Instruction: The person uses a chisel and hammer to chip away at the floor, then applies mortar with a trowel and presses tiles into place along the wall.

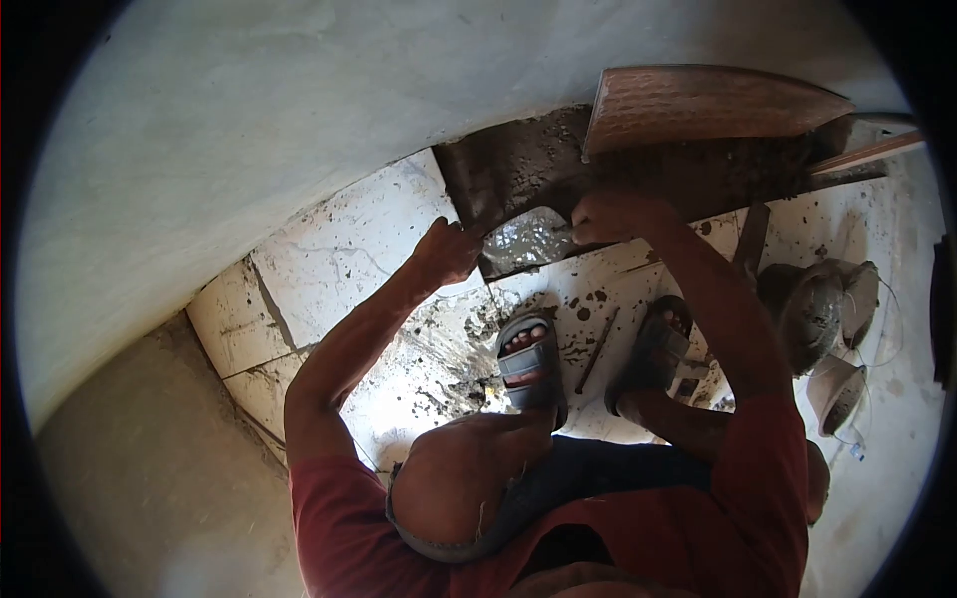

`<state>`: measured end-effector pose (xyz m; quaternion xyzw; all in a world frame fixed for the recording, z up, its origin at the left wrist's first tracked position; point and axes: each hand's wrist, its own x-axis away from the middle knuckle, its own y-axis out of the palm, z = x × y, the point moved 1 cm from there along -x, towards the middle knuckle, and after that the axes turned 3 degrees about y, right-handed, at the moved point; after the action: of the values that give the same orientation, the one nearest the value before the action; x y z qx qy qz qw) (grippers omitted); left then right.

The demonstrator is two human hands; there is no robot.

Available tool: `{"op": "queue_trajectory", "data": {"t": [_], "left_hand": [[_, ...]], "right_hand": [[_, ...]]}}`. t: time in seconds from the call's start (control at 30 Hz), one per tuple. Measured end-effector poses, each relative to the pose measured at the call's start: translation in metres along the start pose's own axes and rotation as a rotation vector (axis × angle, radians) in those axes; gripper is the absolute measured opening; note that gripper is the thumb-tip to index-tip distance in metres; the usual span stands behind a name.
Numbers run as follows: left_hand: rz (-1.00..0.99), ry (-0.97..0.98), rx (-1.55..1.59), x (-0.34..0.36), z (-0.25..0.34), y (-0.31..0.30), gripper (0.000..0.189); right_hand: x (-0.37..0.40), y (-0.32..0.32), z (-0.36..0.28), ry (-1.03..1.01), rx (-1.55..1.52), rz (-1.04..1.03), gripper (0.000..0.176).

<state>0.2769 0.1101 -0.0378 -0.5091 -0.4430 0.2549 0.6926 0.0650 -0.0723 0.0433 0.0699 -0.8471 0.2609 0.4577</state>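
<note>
My left hand [449, 251] is closed at the right edge of a white, mud-spotted tile [344, 234], beside the dark bed of mortar [513, 164]. My right hand [616, 217] is also closed, over the front part of that bed. Between the two hands lies a glossy, wet-looking grey patch [528, 239] that reflects light. The curled fingers hide what either hand holds, and I cannot tell whether there is anything in them.
A brown textured panel [708, 105] leans along the wall [299, 100] over the bed. Dirty buckets [809, 309] stand at the right. A thin rod [596, 351] lies between my sandalled feet. Wet mortar splashes cover the tiles in front of me.
</note>
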Motion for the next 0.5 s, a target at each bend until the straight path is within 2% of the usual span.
{"op": "queue_trajectory", "data": {"t": [0.03,0.1,0.23,0.3,0.43,0.5], "left_hand": [[0.003,0.0,-0.001,-0.002,-0.003,-0.001,0.013],[0.048,0.032,0.042,0.002,-0.002,0.001,0.014],[0.076,0.002,0.049,0.002,-0.001,0.002,0.018],[0.103,0.051,0.003,0.002,-0.002,0.004,0.021],[0.057,-0.025,0.006,0.004,0.001,0.004,0.023],[0.08,0.009,0.04,0.005,-0.001,0.001,0.024]], "right_hand": [[-0.006,0.001,0.013,0.002,0.002,0.002,0.027],[-0.024,0.015,0.043,-0.124,-0.082,0.037,0.028],[-0.009,0.009,0.034,-0.081,-0.059,-0.002,0.028],[-0.018,0.019,0.025,-0.194,0.158,0.15,0.027],[-0.028,0.017,0.037,-0.299,0.098,0.206,0.028],[-0.012,0.0,0.035,0.019,-0.141,0.013,0.03]]}}
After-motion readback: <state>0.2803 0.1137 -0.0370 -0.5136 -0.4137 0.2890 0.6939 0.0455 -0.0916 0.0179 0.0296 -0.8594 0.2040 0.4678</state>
